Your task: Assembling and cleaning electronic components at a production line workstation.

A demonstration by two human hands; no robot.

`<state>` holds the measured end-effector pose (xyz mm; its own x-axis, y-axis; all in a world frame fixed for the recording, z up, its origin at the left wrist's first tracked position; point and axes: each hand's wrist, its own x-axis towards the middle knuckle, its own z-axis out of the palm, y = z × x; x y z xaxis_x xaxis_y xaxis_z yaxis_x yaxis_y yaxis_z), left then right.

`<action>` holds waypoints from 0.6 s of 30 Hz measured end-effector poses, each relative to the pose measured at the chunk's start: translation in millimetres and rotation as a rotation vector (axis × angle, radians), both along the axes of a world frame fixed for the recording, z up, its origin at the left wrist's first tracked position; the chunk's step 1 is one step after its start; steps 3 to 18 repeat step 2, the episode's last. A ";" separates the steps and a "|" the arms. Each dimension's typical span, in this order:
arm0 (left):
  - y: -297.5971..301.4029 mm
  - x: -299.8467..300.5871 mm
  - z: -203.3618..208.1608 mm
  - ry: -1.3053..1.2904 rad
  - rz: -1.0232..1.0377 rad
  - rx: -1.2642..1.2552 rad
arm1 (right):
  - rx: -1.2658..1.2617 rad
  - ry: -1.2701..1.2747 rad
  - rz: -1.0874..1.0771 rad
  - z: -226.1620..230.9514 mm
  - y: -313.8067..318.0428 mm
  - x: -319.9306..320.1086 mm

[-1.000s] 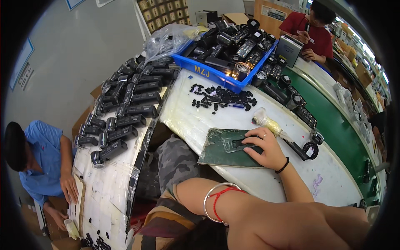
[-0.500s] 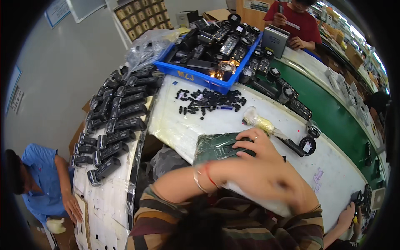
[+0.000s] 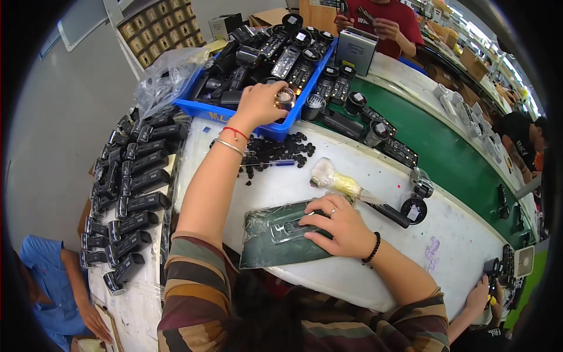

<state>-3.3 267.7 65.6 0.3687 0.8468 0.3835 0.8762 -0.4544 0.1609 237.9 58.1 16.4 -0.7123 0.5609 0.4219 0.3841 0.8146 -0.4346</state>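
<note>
My left hand point(image 3: 258, 104), with a red cord and a silver bangle on the wrist, reaches over the near rim of the blue bin point(image 3: 202, 110). Its fingers close on the shiny round end point(image 3: 285, 98) of a black part inside; the rest of that part is hidden. Black cylindrical parts and circuit-board pieces fill the bin. My right hand point(image 3: 340, 226), wearing a ring and black beads, rests on a dark green mat point(image 3: 264, 252) in front of me. Its curled fingers grip the right end of a clear moulded plastic piece point(image 3: 287, 227) lying there.
Small black parts point(image 3: 275, 154) and a blue-handled screwdriver point(image 3: 283, 163) lie before the bin. A yellow-wrapped tool point(image 3: 340, 180) sits beyond the mat. Rows of black handheld devices point(image 3: 143, 179) stand left; a green conveyor belt point(image 3: 434, 126) runs right. Co-workers sit around.
My left arm, which crossed over to the right above my right forearm, has swung up and left to the bin. My right hand stays on the plastic piece. The view has shifted.
</note>
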 end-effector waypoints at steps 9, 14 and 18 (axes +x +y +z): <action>-9.5 -0.5 12.7 -0.119 0.050 0.005 | -0.022 0.019 -0.033 -0.6 -0.5 0.9; -9.5 -0.5 12.7 -0.119 0.050 0.005 | -0.022 0.019 -0.033 -0.6 -0.5 0.9; -9.5 -0.5 12.7 -0.119 0.050 0.005 | -0.022 0.019 -0.033 -0.6 -0.5 0.9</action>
